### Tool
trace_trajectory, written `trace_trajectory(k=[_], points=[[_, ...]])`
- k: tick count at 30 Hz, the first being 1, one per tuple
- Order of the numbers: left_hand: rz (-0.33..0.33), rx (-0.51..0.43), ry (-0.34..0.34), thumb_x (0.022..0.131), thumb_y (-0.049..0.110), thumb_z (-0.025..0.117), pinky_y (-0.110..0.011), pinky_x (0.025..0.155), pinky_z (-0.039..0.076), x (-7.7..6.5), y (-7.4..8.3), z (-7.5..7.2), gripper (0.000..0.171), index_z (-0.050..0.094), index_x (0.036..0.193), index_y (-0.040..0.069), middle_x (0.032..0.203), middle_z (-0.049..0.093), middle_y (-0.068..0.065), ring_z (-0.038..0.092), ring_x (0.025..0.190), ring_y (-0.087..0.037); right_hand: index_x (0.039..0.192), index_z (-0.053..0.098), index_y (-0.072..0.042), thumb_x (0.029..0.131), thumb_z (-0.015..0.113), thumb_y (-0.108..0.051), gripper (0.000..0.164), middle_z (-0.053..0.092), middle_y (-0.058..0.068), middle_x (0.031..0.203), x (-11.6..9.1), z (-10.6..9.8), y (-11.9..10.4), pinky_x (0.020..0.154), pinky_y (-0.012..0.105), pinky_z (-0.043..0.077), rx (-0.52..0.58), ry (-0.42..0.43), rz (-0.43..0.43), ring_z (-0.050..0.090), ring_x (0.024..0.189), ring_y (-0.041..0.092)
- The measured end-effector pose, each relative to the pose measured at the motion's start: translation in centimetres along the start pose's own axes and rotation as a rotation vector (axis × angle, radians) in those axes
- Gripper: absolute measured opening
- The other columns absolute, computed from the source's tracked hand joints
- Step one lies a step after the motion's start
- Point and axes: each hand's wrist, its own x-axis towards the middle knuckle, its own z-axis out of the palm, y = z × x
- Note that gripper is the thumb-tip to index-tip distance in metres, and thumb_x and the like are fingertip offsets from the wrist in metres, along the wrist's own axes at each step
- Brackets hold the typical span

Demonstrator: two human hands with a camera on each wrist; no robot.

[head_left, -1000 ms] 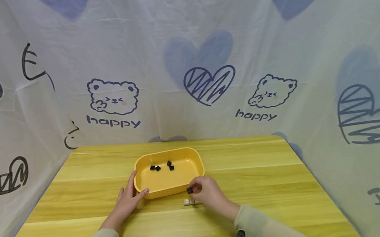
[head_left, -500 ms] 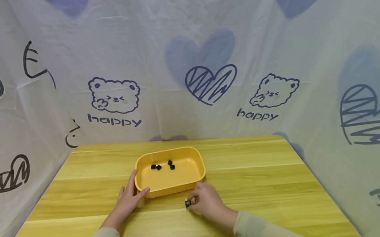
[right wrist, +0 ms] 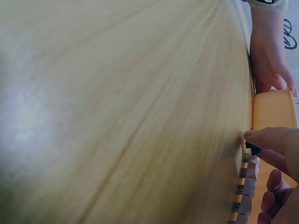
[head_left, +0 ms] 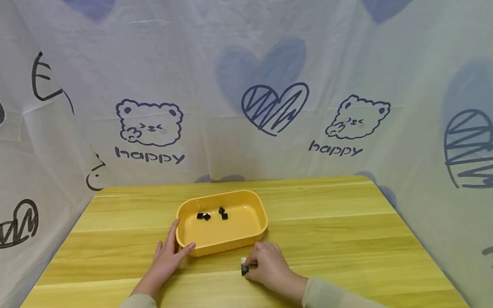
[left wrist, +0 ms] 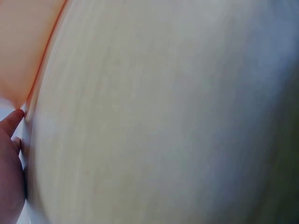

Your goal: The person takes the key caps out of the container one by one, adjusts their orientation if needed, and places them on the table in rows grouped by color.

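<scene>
My right hand (head_left: 271, 266) pinches a small black cube-like piece (head_left: 245, 270) between thumb and fingertip, low over the table. Just behind that piece shows the end of a pale block row (head_left: 243, 260); my hand hides the rest in the head view. In the right wrist view several greyish caps (right wrist: 247, 189) stand in line below the black piece (right wrist: 252, 148). My left hand (head_left: 166, 258) rests against the near left corner of a yellow tray (head_left: 224, 246), thumb at the front rim and straight fingers along the left end. Several similar black pieces (head_left: 207, 217) lie inside the tray.
A wood-grain table (head_left: 339, 242) carries everything. White cloth (head_left: 211, 128) with blue hearts and bear drawings hangs behind it and along both sides. The tray's front wall stands close behind the right hand.
My right hand has lowered the black piece and drawn it toward me, from over the pale row to just in front of its left end. My left hand has stayed at the tray.
</scene>
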Motion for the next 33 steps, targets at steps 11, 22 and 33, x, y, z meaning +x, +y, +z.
trace_trajectory(k=[11,22,33], points=[[0.000,0.009,-0.003,0.094,0.047,0.060,-0.060,0.112,-0.009,0.2,0.0,0.0,0.093,0.000,0.158,0.018,0.158,0.011,-0.025,0.017,0.141,-0.047,0.083,0.079,-0.023,0.067,0.089,-0.025,0.019,0.049,-0.015,0.075,0.0,0.2,0.1,0.072,0.029,0.033,-0.016,0.000,0.007,0.040,0.073,0.004],[0.006,0.012,0.006,0.094,0.045,0.062,-0.060,0.112,-0.008,0.2,0.1,-0.1,0.092,0.001,0.158,0.018,0.157,0.013,-0.026,0.019,0.140,-0.048,0.088,0.079,-0.019,0.071,0.087,-0.024,0.019,0.051,-0.010,0.074,0.7,-1.7,-0.5,0.076,0.032,0.036,0.051,0.022,-0.042,0.042,0.073,0.005],[-0.016,-0.007,-0.012,0.094,0.047,0.061,-0.060,0.112,-0.010,0.0,0.1,-0.2,0.093,-0.001,0.158,0.020,0.158,0.010,-0.025,0.015,0.141,-0.049,0.097,0.077,-0.010,0.079,0.082,-0.013,0.019,0.056,0.002,0.081,3.9,-4.3,-1.8,0.065,0.024,0.042,0.198,0.023,-0.089,0.053,0.076,0.020]])
